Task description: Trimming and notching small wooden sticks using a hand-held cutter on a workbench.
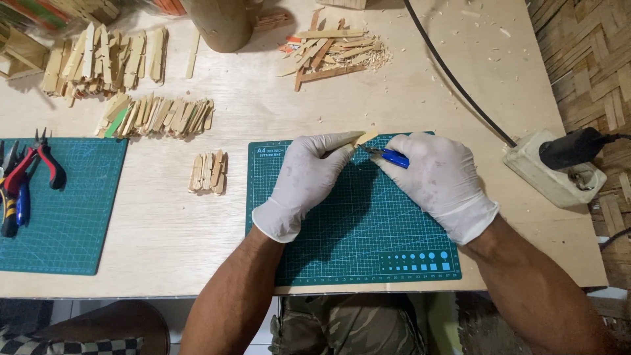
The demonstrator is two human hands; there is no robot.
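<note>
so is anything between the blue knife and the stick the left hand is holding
Nothing visible. The blue knife in the right hand meets the wooden stick held by the left hand, above the green cutting mat.

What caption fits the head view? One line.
Gloved left hand holds a wooden stick while the right hand cuts with a blue knife over a green mat.

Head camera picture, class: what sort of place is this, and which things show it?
Probably a home craft workbench. Gloved hands, left hand and right hand, trim a wooden stick with a blue craft knife over a green cutting mat; stick piles and pliers lie nearby.
</note>
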